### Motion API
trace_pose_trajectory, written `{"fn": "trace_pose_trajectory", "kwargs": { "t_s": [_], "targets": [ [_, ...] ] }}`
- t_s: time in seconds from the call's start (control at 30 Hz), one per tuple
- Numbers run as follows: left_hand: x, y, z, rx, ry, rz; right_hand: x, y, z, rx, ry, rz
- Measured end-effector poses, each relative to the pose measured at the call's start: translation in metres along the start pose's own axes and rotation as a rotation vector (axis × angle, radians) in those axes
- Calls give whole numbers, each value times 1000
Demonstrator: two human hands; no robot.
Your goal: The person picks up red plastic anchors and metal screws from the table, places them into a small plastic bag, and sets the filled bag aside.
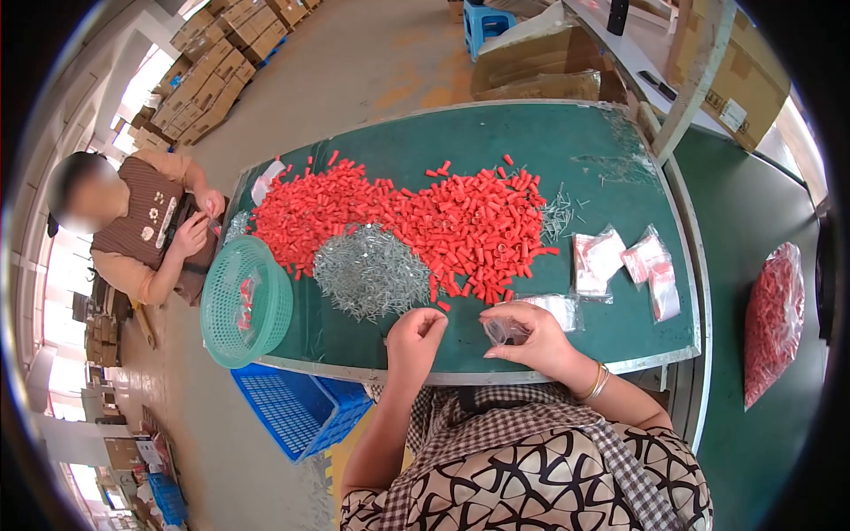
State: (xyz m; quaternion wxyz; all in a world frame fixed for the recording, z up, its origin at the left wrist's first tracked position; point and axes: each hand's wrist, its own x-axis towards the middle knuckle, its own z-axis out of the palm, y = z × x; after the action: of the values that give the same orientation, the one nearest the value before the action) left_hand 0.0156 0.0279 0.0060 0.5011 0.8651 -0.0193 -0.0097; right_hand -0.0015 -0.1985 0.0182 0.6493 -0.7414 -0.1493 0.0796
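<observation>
My right hand (542,343) is curled around a small clear plastic bag (505,331), whose mouth gapes toward my left hand. My left hand (414,343) is closed in a pinch near the table's front edge; whatever its fingertips hold, if anything, cannot be made out. Just beyond the hands spreads a large heap of red plastic caps (460,221). A pile of silver screws (370,270) lies against it, in front of my left hand. One loose red cap (443,305) rests close to my left fingertips. Flat clear bags (553,310) lie just behind my right hand.
More flat bags (599,262) lie to the right on the green table (372,137). A teal basket (217,305) sits at the left edge, above a blue crate (283,411). Across the left corner a person (142,221) handles something small. A bag of red caps (773,323) lies far right.
</observation>
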Motion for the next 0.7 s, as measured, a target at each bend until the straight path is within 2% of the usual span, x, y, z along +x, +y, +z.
{"fn": "trace_pose_trajectory", "kwargs": {
  "t_s": [0.07,0.17,0.27,0.47,0.7],
  "targets": [
    [7,-5,1,161,57,77,-2,5,0,45,24,24],
    [23,-13,11,305,77,335,-4,3,-1,7,21,48],
    [36,5,17,505,7,433,-5,2,-2,-39,24,37],
    [50,-5,28,723,-60,531,-8,6,-2,-9,78,-2],
    [64,-3,21,965,-231,797,-7,7,-4,4,41,67]
  ]
}}
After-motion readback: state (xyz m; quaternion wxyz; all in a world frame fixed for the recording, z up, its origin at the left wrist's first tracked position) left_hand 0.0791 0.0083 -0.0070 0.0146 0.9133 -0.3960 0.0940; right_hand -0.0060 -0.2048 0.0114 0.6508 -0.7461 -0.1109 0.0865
